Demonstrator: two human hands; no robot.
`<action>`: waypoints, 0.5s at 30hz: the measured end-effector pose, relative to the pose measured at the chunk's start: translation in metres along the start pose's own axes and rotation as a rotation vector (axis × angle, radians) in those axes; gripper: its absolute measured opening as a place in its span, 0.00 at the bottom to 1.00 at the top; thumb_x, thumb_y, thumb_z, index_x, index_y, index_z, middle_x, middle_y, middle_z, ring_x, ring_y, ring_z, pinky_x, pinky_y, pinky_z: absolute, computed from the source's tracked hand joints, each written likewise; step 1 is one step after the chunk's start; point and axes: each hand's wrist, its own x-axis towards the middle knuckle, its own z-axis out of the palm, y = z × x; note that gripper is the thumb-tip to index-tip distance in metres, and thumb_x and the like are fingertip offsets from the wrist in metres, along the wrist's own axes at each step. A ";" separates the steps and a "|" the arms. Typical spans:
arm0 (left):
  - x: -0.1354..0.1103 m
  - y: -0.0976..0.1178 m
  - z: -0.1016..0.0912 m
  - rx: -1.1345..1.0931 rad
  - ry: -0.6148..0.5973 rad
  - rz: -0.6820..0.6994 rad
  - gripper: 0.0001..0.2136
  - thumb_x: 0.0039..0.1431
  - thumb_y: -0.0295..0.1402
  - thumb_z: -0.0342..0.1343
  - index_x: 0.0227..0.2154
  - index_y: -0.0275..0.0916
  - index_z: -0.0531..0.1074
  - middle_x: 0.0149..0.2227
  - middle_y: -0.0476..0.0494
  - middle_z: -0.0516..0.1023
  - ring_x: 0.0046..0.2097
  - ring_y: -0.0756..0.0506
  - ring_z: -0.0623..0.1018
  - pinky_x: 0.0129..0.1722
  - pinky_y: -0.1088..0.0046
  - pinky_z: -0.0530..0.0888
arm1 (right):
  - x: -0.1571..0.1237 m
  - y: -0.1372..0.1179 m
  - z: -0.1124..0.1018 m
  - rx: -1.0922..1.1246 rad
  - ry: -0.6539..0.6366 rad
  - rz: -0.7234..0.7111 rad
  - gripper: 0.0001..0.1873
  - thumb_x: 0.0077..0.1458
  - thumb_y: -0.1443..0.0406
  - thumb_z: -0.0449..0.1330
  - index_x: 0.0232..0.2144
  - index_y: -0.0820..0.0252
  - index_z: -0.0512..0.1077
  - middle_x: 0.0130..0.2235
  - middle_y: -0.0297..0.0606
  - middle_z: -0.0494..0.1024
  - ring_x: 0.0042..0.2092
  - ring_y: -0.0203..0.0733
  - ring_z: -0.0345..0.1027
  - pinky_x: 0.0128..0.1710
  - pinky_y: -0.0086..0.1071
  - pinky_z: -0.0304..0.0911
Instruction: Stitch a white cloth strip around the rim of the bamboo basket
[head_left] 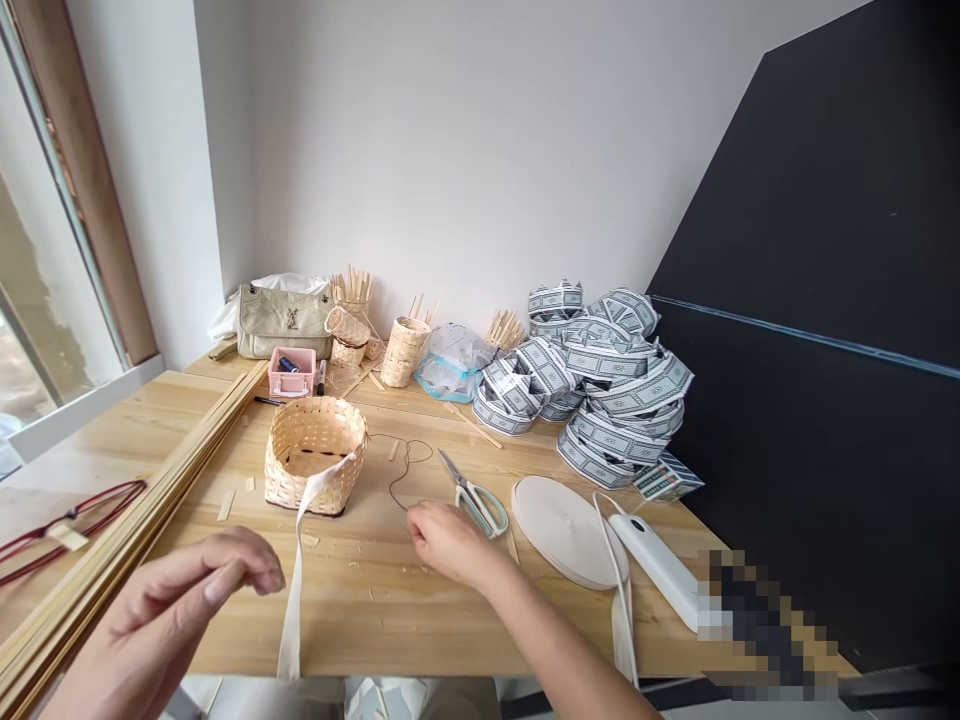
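A small woven basket (285,482) stands on the table, with a white cloth strip (295,585) running from its rim over the table's front edge. My left hand (184,610) is raised just left of the strip, its fingers curled and thumb pressed to them; whatever may be in that pinch is too small to see. My right hand (446,540) is closed low over the table beside the scissors (480,507). A thin dark thread (406,462) loops from near the basket to the fingers of my right hand.
Right of the scissors lie a roll of cream tape (566,530) and a white device (656,570). Stacked patterned bands (622,400) stand behind. Long wooden strips (150,510) line the left. Farther back are a pink box (292,385), a bag (262,325) and small baskets (405,352).
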 end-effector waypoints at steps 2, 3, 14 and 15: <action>0.000 0.000 0.005 -0.019 0.012 -0.050 0.15 0.48 0.48 0.57 0.19 0.43 0.77 0.24 0.43 0.76 0.32 0.44 0.75 0.31 0.76 0.73 | -0.002 0.006 -0.006 0.104 0.061 0.008 0.09 0.59 0.63 0.55 0.35 0.65 0.69 0.37 0.36 0.72 0.39 0.38 0.67 0.40 0.37 0.65; -0.001 -0.001 0.010 -0.038 0.006 -0.087 0.16 0.47 0.49 0.57 0.19 0.42 0.77 0.24 0.42 0.76 0.32 0.43 0.75 0.31 0.76 0.73 | -0.004 0.008 -0.010 0.160 0.085 0.012 0.08 0.59 0.64 0.55 0.33 0.65 0.69 0.34 0.35 0.71 0.37 0.37 0.67 0.37 0.35 0.64; 0.016 -0.027 0.096 -0.449 -0.220 -0.203 0.13 0.50 0.40 0.59 0.37 0.41 0.74 0.27 0.48 0.72 0.29 0.50 0.69 0.28 0.77 0.67 | -0.057 -0.049 -0.048 0.628 0.220 -0.119 0.06 0.49 0.73 0.49 0.25 0.60 0.61 0.23 0.26 0.66 0.24 0.28 0.56 0.23 0.21 0.50; 0.017 -0.028 0.098 -0.446 -0.200 -0.188 0.11 0.50 0.40 0.59 0.34 0.40 0.74 0.24 0.49 0.71 0.28 0.51 0.68 0.28 0.77 0.66 | -0.060 -0.054 -0.049 0.654 0.237 -0.124 0.06 0.50 0.73 0.49 0.24 0.60 0.62 0.23 0.26 0.67 0.24 0.28 0.56 0.24 0.21 0.50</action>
